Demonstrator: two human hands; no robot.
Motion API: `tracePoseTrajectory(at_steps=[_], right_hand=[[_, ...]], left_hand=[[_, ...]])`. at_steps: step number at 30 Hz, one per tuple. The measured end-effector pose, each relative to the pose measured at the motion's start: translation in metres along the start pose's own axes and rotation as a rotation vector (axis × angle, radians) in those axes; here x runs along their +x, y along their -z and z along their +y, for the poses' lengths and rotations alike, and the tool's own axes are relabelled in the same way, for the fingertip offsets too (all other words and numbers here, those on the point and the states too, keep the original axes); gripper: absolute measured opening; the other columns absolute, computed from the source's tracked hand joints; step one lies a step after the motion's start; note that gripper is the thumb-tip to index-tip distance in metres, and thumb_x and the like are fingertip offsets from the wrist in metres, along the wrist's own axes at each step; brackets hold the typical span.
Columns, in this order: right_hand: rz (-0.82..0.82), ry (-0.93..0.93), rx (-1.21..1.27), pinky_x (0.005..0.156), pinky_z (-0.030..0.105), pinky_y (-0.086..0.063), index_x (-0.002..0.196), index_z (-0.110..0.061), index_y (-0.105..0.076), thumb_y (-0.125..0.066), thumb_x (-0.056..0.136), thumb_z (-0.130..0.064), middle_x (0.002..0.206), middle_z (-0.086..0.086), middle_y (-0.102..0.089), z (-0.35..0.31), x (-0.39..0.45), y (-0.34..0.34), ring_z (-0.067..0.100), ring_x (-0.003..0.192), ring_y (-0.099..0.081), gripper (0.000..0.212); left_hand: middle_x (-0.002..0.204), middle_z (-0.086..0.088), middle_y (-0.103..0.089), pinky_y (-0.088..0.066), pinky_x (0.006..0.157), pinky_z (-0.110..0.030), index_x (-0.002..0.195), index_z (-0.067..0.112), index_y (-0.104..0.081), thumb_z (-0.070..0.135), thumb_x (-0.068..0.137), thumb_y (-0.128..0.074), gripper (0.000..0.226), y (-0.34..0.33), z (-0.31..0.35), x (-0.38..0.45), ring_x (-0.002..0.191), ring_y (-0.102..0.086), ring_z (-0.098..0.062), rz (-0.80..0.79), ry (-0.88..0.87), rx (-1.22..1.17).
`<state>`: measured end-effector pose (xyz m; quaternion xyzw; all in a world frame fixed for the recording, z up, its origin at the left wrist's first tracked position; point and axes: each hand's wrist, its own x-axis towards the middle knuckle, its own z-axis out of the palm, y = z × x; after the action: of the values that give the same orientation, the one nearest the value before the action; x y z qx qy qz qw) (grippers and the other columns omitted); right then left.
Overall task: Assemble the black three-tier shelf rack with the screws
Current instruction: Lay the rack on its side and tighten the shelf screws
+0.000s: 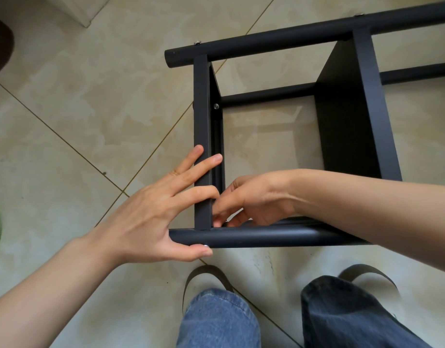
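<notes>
Rack of stiff, smooth black metal tubes and panels (354, 116), probably light: left hand (151, 217) spread flat bracing the near-left corner, right hand's (254, 199) fingers pinched inside, on what I cannot tell.

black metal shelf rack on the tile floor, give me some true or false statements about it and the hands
1. The black metal shelf rack lies on a beige tiled floor. True.
2. The left hand rests flat on the floor. False: its fingers lie across a flat black crossbar, thumb under the near round tube.
3. A silver screw head shows inside the frame. True.
4. The right hand grips the far tube. False: it works at the near corner.
</notes>
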<state>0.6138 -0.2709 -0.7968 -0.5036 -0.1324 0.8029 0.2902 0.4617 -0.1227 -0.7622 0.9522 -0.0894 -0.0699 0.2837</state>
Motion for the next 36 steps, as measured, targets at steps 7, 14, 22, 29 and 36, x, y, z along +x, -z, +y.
tracePoseTrajectory(at_steps=[7,14,22,29,36], right_hand=[[0.035,-0.011,-0.029,0.070,0.026,-0.048,0.072,-0.016,-0.069,-0.065,0.092,-0.016,0.073,0.000,-0.065,-0.001,0.007,-0.003,0.014,0.071,-0.058,0.020],[-0.038,-0.025,0.058,0.076,0.023,-0.047,0.078,-0.012,-0.070,-0.065,0.092,-0.012,0.080,0.002,-0.066,-0.003,0.001,0.006,0.011,0.071,-0.059,0.015],[-0.054,-0.007,0.105,0.082,0.029,-0.047,0.069,-0.014,-0.074,-0.061,0.093,-0.009,0.076,0.004,-0.067,0.001,0.008,0.001,0.014,0.071,-0.060,0.027],[-0.002,-0.023,0.009,0.068,0.024,-0.047,0.069,-0.013,-0.069,-0.064,0.092,-0.013,0.070,0.003,-0.063,0.001,0.007,0.001,0.013,0.066,-0.057,0.024],[-0.049,0.033,0.046,0.077,0.026,-0.050,0.076,-0.013,-0.072,-0.064,0.092,-0.010,0.081,0.005,-0.068,0.000,0.004,0.005,0.013,0.073,-0.060,0.018]], left_hand=[[0.167,0.006,-0.016,-0.057,0.091,-0.045,0.128,0.026,-0.053,0.062,0.078,-0.068,0.064,0.000,0.000,-0.001,0.155,-0.010,-0.021,0.006,-0.003,0.002],[0.167,0.003,-0.018,-0.054,0.095,-0.050,0.127,0.023,-0.054,0.060,0.077,-0.070,0.065,0.000,0.000,0.000,0.155,-0.010,-0.022,-0.001,0.007,-0.010],[0.167,0.004,-0.018,-0.055,0.092,-0.049,0.126,0.023,-0.054,0.060,0.076,-0.070,0.064,0.001,0.001,0.001,0.155,-0.010,-0.022,-0.005,0.007,-0.011],[0.167,0.003,-0.018,-0.057,0.089,-0.050,0.127,0.025,-0.052,0.061,0.076,-0.070,0.064,0.001,0.001,0.001,0.155,-0.011,-0.022,-0.002,0.007,-0.011],[0.167,0.003,-0.018,-0.055,0.093,-0.049,0.128,0.025,-0.052,0.060,0.077,-0.070,0.064,0.000,0.001,0.000,0.155,-0.010,-0.022,-0.001,0.004,-0.016]])
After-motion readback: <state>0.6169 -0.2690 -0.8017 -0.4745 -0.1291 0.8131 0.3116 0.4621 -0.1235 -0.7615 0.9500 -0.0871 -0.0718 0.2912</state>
